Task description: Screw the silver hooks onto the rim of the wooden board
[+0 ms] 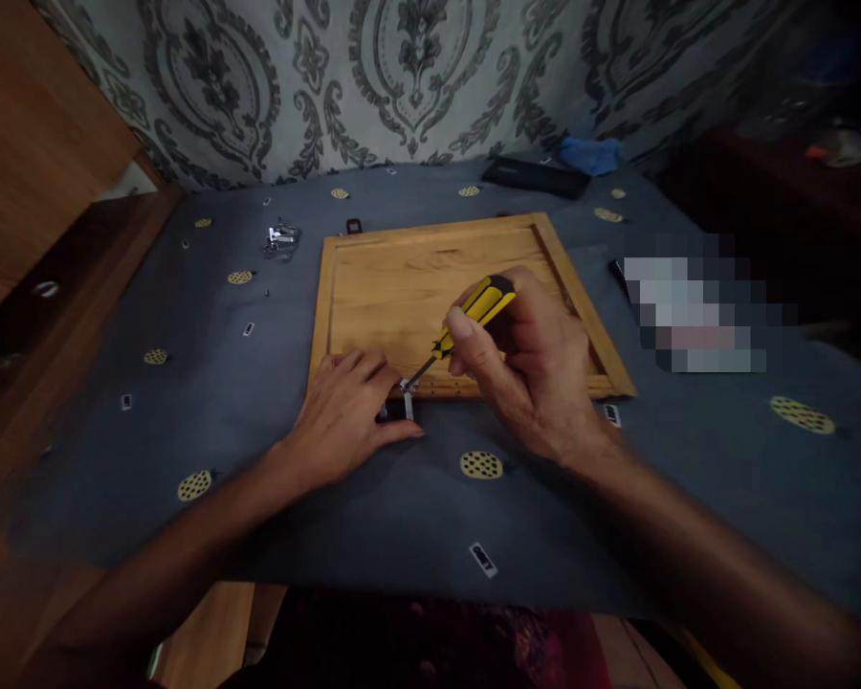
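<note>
A wooden board with a raised frame (430, 277) lies flat on the table. My right hand (538, 373) is closed round the yellow and black handle of a screwdriver (477, 311), which slants down to the left. Its tip meets a small metal fitting (408, 402) with a dark middle, at the board's near edge. My left hand (348, 407) grips this fitting from the left, thumb in front and fingers over the board's frame. Part of the fitting is hidden behind those fingers, so its exact kind is unclear.
Small shiny metal pieces (282, 237) lie left of the board. A dark loop-shaped fitting (354, 227) shows at its far edge. Behind are a black case (535, 177) and blue cloth (589, 155). A pixelated item (695, 316) lies right, and a wooden cabinet (43, 144) stands left.
</note>
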{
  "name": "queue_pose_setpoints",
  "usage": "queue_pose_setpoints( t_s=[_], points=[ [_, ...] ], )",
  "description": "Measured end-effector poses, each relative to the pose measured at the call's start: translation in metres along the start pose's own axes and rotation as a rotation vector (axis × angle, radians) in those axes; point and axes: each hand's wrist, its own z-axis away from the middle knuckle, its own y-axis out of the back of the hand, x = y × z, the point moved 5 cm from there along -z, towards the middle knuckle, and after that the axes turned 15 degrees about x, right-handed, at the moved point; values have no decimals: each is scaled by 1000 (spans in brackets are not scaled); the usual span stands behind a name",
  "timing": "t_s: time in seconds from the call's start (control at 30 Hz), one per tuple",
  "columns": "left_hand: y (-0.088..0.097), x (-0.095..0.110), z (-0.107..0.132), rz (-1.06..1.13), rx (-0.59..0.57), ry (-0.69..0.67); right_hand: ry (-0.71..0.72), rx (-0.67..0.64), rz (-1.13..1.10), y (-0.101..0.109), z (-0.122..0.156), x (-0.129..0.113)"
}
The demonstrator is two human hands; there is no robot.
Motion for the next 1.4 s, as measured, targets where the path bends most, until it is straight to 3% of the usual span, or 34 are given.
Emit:
queue_pose_setpoints(
  t_s=[0.47,0.7,0.87,1.0,1.1,1.23,1.4],
  points=[
    [0,0,0,-7,-4,5,48,-42,-24,0,0,-4],
    [0,-1,1,-15,-1,7,347,-13,36,-1,-3,-18],
    [0,-2,2,-9,45,-15,423,-18,31,-2,-3,-22],
    [0,-1,1,-15,38,-18,384,-6,18,0,-2,-19],
    [1,-1,0,-14,32,-24,279,-15,-36,1,-2,-14],
    [2,-1,0,0,31,-26,95,-74,-193,-3,-3,-6],
    [3,0,-1,4,37,-26,11,-189,-346,-12,-10,-7]
  ],
)
